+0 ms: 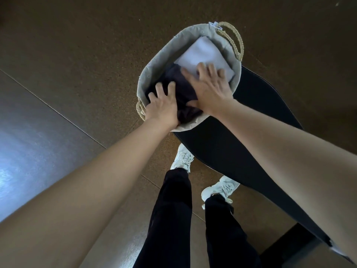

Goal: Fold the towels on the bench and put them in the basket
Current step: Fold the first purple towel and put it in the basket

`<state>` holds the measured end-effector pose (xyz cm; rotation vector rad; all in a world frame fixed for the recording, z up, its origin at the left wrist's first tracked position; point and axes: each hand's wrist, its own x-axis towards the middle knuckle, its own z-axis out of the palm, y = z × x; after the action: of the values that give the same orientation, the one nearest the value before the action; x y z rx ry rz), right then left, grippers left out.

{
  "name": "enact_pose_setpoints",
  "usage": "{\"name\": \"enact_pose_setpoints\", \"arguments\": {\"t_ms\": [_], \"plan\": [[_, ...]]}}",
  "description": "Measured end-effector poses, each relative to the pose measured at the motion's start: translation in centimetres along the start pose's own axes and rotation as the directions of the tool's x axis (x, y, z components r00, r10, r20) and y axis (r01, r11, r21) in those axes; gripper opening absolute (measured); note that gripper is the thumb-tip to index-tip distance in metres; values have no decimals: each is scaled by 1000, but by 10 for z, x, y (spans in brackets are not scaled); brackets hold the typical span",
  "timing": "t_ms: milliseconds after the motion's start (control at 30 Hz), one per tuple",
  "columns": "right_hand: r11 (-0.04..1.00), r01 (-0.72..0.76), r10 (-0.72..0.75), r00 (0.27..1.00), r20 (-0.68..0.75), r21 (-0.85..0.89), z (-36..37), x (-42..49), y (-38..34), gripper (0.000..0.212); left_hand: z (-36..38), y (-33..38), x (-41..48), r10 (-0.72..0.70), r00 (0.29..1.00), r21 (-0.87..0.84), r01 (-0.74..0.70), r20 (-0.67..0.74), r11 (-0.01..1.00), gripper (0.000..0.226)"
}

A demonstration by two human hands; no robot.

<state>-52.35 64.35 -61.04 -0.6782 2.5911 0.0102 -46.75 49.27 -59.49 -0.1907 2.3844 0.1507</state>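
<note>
A round woven basket (pixel 160 60) with a pale cloth liner stands at the far end of a black bench (pixel 231 144). Inside it a folded white towel (pixel 202 53) lies at the far side. A folded dark towel (pixel 185 91) lies at the near side, partly over the white one. My left hand (pixel 162 107) presses flat on the dark towel's left part with fingers spread. My right hand (pixel 210 86) lies flat with spread fingers across the dark towel's right part, its fingertips reaching onto the white towel.
The basket has two straw handles, one at the far right (pixel 234 40) and one at the near left (pixel 140 111). Brown cork-like floor (pixel 77 55) surrounds the bench. My legs in black trousers and white shoes (pixel 182 157) stand beside the bench's left edge.
</note>
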Motion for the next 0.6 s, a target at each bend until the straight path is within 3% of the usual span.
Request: {"name": "enact_pose_setpoints", "arguments": {"t_ms": [167, 333, 400, 500, 533, 600], "plan": [[1000, 12, -11, 998, 57, -22, 0, 6, 15, 97, 3, 0, 17, -34, 998, -85, 38, 49, 996, 110], [1000, -13, 11, 995, 100, 14, -1, 6, 13, 97, 2, 0, 16, -51, 990, -148, 70, 129, 987, 119], [999, -14, 10, 995, 101, 42, -3, 5, 14, 97, -2, 4, 9, -73, 997, -229, 75, 18, 971, 92], [998, 29, -32, 998, 59, 49, -4, -3, 19, 98, -6, 3, 0, -13, 952, -367, -105, -305, 924, 41], [998, 47, -49, 998, 50, 46, -3, -7, 22, 101, -5, 2, -1, 29, 941, -380, -163, -336, 911, 42], [997, 68, -69, 997, 39, 41, -2, -13, 26, 105, 0, 2, 1, 116, 957, -328, -203, -267, 922, 73]]}}
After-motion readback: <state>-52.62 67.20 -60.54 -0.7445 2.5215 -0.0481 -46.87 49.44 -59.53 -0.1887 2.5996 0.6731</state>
